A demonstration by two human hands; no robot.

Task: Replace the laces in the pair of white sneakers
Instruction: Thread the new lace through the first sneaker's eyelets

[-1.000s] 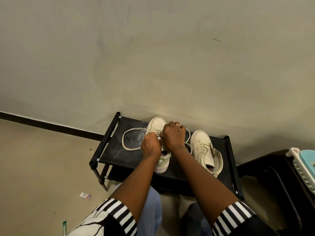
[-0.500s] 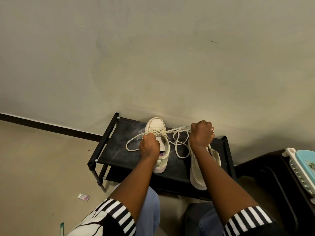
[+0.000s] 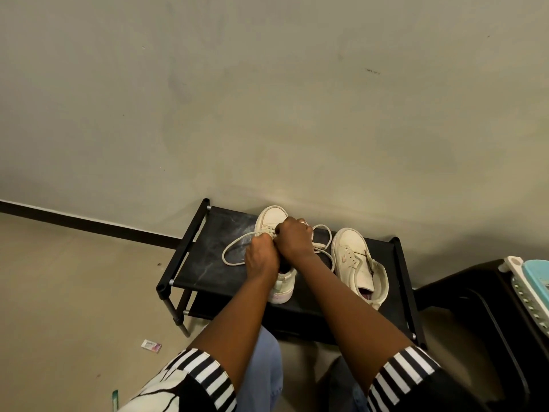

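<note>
Returning to sneaker (image 3: pixel 271 217) — right hand (image 3: pixel 295 239), lace (image 3: pixel 239 241)

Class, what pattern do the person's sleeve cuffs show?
The sleeve cuffs have black and white stripes, best seen in the head view.

No legible text; floor packet (image 3: pixel 151 345) print too blurred.
</note>
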